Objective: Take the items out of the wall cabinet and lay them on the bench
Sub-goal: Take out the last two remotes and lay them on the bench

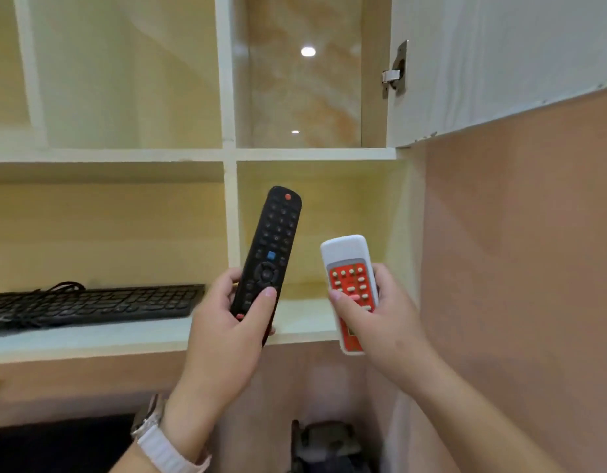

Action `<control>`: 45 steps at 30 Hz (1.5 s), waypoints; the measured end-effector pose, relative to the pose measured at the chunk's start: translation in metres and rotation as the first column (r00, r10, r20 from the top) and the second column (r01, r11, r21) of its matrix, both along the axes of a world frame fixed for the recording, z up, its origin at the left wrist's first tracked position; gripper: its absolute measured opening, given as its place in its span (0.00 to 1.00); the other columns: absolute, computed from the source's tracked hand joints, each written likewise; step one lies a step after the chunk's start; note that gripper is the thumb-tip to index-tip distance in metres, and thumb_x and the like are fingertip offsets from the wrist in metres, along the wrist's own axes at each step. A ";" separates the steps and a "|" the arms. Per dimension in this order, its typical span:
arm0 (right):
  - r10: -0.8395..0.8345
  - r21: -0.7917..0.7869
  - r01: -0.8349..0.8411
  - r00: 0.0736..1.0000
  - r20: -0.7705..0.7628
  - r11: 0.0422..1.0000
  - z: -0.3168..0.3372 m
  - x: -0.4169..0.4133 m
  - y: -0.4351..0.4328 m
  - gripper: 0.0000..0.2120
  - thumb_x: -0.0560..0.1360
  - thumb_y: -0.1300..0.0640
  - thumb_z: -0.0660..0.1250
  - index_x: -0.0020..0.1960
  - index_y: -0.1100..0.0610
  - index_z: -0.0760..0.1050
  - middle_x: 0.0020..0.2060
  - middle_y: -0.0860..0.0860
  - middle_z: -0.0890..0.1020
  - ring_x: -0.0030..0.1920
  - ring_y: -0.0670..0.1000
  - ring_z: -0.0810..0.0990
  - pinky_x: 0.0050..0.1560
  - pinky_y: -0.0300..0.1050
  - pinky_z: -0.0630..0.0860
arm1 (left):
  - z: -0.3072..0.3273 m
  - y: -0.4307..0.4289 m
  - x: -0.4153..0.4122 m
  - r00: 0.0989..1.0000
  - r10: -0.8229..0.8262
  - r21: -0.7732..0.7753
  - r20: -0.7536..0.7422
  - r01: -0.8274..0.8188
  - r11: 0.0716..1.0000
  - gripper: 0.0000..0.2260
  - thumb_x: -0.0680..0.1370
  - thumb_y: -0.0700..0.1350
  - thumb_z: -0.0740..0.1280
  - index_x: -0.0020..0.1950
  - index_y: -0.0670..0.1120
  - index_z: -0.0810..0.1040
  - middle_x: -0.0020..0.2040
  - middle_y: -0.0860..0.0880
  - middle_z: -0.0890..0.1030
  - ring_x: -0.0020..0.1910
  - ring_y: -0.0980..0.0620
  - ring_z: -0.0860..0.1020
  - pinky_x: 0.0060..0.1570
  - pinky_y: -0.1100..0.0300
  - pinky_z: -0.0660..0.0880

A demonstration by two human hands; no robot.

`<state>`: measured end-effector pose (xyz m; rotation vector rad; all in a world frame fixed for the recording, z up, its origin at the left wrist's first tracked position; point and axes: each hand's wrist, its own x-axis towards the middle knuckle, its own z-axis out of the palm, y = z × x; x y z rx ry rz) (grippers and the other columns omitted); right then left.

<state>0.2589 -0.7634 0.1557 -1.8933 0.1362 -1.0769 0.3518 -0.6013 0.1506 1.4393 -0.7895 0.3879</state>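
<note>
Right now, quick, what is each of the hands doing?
Left hand: closed around the black remote, held upright.
Right hand: closed around the white remote with the red button panel.

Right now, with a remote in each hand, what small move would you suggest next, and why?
Probably lower both hands to the bench: the left hand grips the black remote, the right hand the white remote, both clear of the cabinet shelf.

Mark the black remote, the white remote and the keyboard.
black remote [273, 245]: head view, on the button face, mid-body.
white remote [344, 250]: head view, on the plain white top section.
keyboard [100, 302]: head view, on the keys, lower left shelf.
</note>
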 end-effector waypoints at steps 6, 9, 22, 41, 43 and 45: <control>-0.046 0.152 0.054 0.997 -0.059 0.987 -0.047 -0.010 0.012 0.07 0.74 0.53 0.72 0.46 0.47 0.74 0.38 0.44 0.82 0.39 0.45 0.81 0.42 0.44 0.79 | -0.062 0.002 -0.001 0.998 -0.058 0.137 0.005 0.057 0.989 0.15 0.75 0.47 0.70 0.51 0.67 0.74 0.38 0.53 0.81 0.34 0.48 0.79 0.36 0.46 0.77; -0.136 0.178 0.153 0.985 -0.105 0.972 -0.064 -0.013 0.023 0.06 0.74 0.53 0.72 0.48 0.47 0.75 0.39 0.47 0.82 0.41 0.48 0.82 0.44 0.45 0.80 | -0.083 0.002 0.004 0.989 -0.145 0.157 -0.027 0.147 0.976 0.14 0.75 0.46 0.70 0.53 0.65 0.75 0.40 0.59 0.82 0.36 0.55 0.80 0.38 0.54 0.78; -0.468 0.260 0.546 0.828 -0.309 0.796 -0.148 -0.005 0.109 0.06 0.75 0.56 0.71 0.48 0.49 0.75 0.40 0.47 0.83 0.40 0.45 0.83 0.42 0.42 0.79 | -0.161 0.031 0.040 0.795 -0.514 0.121 -0.321 0.573 0.811 0.13 0.77 0.43 0.69 0.52 0.62 0.75 0.40 0.56 0.83 0.34 0.50 0.82 0.38 0.51 0.80; -0.889 0.305 0.931 0.305 -0.342 0.202 -0.175 -0.220 0.296 0.08 0.74 0.53 0.70 0.51 0.47 0.75 0.43 0.49 0.84 0.44 0.53 0.84 0.50 0.59 0.81 | -0.179 0.098 -0.162 0.059 -0.859 0.035 -0.508 0.998 0.048 0.09 0.78 0.40 0.67 0.54 0.53 0.74 0.41 0.53 0.83 0.36 0.46 0.80 0.42 0.45 0.79; -0.880 0.282 0.937 0.302 -0.366 0.204 -0.174 -0.225 0.302 0.07 0.74 0.54 0.70 0.51 0.48 0.75 0.43 0.50 0.83 0.44 0.52 0.84 0.50 0.59 0.81 | -0.181 0.101 -0.170 0.033 -0.867 -0.014 -0.498 0.999 0.046 0.09 0.78 0.40 0.67 0.54 0.53 0.74 0.42 0.53 0.83 0.36 0.49 0.80 0.41 0.44 0.79; -0.900 0.274 0.952 0.235 -0.368 0.137 -0.172 -0.251 0.334 0.07 0.75 0.55 0.70 0.51 0.48 0.74 0.43 0.49 0.83 0.44 0.50 0.83 0.49 0.56 0.81 | -0.179 0.122 -0.203 -0.021 -0.873 -0.017 -0.487 1.000 -0.014 0.09 0.78 0.39 0.66 0.56 0.52 0.74 0.43 0.53 0.83 0.37 0.50 0.80 0.39 0.48 0.80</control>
